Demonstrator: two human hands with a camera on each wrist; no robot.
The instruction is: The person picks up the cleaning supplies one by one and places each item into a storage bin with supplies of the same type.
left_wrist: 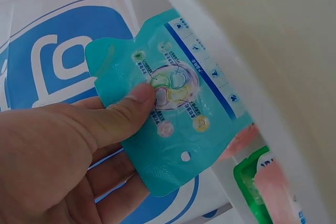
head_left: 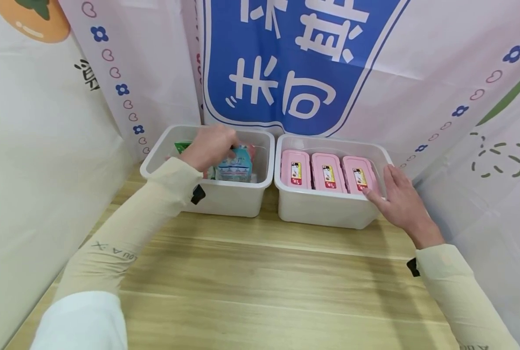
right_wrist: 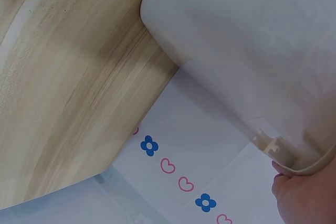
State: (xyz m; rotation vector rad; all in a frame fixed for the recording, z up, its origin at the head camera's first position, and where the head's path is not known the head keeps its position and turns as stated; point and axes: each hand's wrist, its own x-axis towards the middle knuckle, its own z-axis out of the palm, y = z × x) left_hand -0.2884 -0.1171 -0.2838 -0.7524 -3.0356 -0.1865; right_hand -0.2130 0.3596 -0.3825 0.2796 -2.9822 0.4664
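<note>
My left hand [head_left: 214, 145] reaches into the left white bin [head_left: 225, 199]. Between thumb and fingers it pinches a teal pouch [left_wrist: 157, 103] printed with a round, multicoloured capsule; in the head view this pouch [head_left: 235, 165] stands partly above the bin's inside. A green-and-pink packet [left_wrist: 273, 187] shows lower in the left wrist view, partly hidden. My right hand [head_left: 402, 201] rests on the front right corner of the right white bin [head_left: 325, 209], thumb over the front rim and fingers along the side. Pink boxes [head_left: 327, 172] with yellow-and-red labels stand in a row inside this bin.
Both bins stand side by side on a wood-grain table [head_left: 260, 277], close to a printed cloth backdrop [head_left: 417, 58] with a large blue sign. Cloth walls rise at left and right. A narrow gap separates the bins.
</note>
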